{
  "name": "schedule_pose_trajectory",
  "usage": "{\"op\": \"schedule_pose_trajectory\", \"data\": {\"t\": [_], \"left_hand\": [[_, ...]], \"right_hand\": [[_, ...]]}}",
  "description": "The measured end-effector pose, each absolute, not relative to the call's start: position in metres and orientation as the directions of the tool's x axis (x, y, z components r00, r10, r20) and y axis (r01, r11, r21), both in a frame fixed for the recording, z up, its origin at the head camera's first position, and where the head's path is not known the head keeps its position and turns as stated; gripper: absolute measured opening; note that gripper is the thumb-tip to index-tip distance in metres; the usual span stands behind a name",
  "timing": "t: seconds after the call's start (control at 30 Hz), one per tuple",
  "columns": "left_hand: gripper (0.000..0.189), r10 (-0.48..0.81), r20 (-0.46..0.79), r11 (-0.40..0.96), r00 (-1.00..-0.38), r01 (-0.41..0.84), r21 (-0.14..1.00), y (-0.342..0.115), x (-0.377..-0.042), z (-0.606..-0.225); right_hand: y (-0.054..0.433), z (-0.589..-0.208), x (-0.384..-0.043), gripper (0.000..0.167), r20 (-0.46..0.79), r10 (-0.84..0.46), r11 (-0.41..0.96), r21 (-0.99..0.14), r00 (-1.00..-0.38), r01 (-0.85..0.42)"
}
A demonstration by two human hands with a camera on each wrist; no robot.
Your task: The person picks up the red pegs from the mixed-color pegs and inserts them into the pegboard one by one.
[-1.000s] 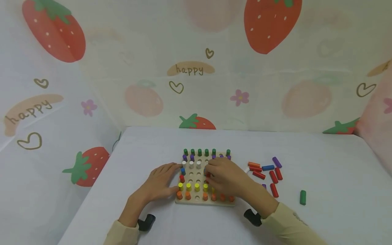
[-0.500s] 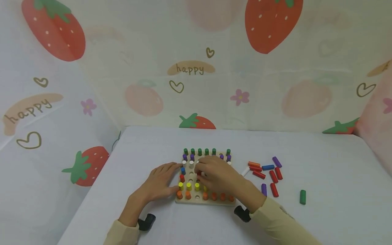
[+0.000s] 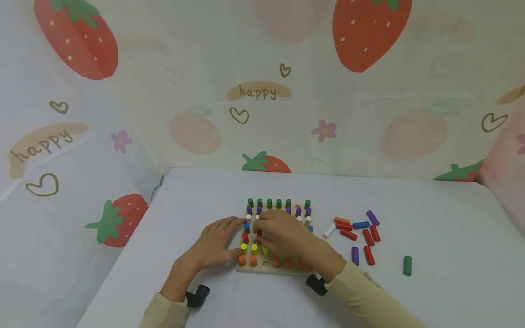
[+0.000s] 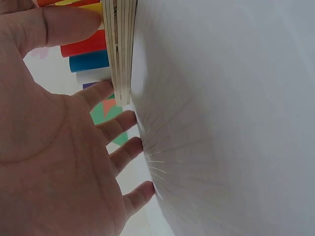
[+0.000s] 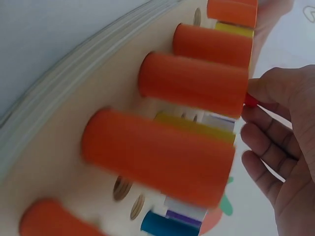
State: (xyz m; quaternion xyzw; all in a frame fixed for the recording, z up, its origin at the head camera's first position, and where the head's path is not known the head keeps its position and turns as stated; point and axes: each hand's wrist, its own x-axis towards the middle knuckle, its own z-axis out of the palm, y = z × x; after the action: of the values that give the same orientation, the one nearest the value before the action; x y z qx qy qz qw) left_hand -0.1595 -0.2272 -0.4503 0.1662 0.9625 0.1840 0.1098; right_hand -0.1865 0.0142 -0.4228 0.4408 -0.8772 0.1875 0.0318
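A wooden pegboard [image 3: 266,269] stands on the white table, with rows of coloured pegs upright in its holes. Green pegs [image 3: 269,203] line the back and orange pegs [image 5: 197,83] the front, with purple, white, blue, red and yellow rows between. My right hand [image 3: 283,232] is over the left-middle of the board, pinching a red peg [image 5: 251,101] between thumb and fingers; most of that peg is hidden. My left hand [image 3: 215,239] has its fingers extended along the board's left edge, the thumb beside a yellow peg [image 3: 244,248] and several fingertips on the cloth.
Loose pegs lie right of the board, among them a blue peg [image 3: 361,225], a white peg [image 3: 329,231], a purple peg [image 3: 355,256] and several red pegs [image 3: 368,255]. A green peg [image 3: 407,265] lies farther right. A strawberry-printed curtain [image 3: 352,109] stands behind the table.
My right hand has moved left across the board with the red peg, uncovering pegs on the right side. My left hand has kept its place at the left edge.
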Motion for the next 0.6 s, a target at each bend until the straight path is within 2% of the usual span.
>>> {"op": "schedule_pose_trajectory", "data": {"t": [0.6], "left_hand": [[0.074, 0.359, -0.156, 0.878, -0.92, 0.276, 0.39, -0.2272, -0.1601, -0.4501]], "right_hand": [[0.0072, -0.4218, -0.1844, 0.019, 0.176, -0.765, 0.561, -0.289, -0.619, -0.776]]}}
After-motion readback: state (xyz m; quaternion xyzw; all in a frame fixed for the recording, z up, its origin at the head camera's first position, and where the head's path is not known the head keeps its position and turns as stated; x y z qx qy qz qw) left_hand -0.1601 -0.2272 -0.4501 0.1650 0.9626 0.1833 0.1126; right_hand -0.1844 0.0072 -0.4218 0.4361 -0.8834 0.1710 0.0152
